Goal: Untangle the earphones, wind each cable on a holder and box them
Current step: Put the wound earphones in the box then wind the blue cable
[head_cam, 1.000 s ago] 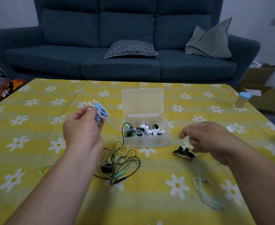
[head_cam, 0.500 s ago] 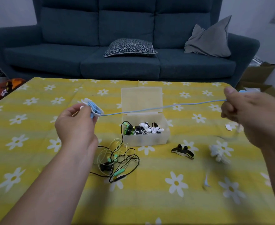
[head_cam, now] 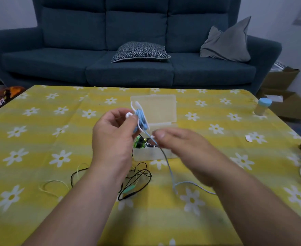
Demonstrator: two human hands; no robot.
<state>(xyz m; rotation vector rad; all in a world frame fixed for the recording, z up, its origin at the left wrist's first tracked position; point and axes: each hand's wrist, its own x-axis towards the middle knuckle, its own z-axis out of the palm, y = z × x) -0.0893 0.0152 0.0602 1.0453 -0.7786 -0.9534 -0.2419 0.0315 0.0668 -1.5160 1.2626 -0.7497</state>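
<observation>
Pinching the white holder [head_cam: 137, 104] in our left hand [head_cam: 113, 139], we had the blue cable [head_cam: 142, 120] partly wound on it; our right hand [head_cam: 187, 153] pinched the loose length just beside, over the open box [head_cam: 151, 155]. Tangled black and green earphones [head_cam: 139, 176] lay on the surface [head_cam: 45, 139] nearer us.

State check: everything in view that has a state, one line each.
left hand: grips holder
right hand: pinches blue cable below holder
holder: partly wound
blue cable: tail loose on table
box: open, lid back, earphones inside
black and green cables: tangled, on table
bottle: upright, capped
</observation>
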